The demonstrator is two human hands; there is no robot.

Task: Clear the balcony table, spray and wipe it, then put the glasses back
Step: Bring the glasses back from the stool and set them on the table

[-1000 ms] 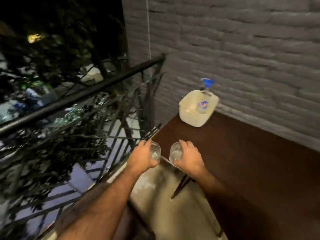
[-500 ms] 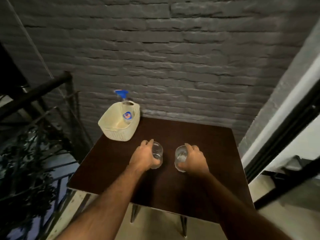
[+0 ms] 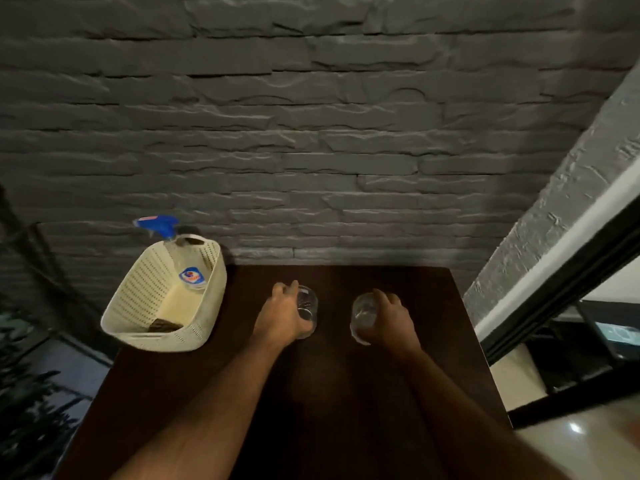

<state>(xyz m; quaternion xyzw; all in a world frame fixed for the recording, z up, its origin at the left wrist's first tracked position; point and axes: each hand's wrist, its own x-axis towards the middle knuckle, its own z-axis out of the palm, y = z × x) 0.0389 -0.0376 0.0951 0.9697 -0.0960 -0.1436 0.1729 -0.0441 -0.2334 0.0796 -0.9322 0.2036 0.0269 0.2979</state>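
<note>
A dark brown square table stands against a grey stone wall. My left hand is wrapped around a clear drinking glass over the table's middle. My right hand grips a second clear glass a little to the right. Both glasses are upright and low over the tabletop; I cannot tell whether they touch it. At the table's back left corner sits a cream plastic basket holding a spray bottle with a blue trigger head and a dark cloth or sponge.
The grey stone wall runs behind the table. A black-framed door opening lies to the right, with a pale tiled floor below. Dark plants and a railing are at the left.
The view swung from the railing to face the table. Both hands carried the glasses from beyond the table's edge over to its middle and lowered them toward the top.
</note>
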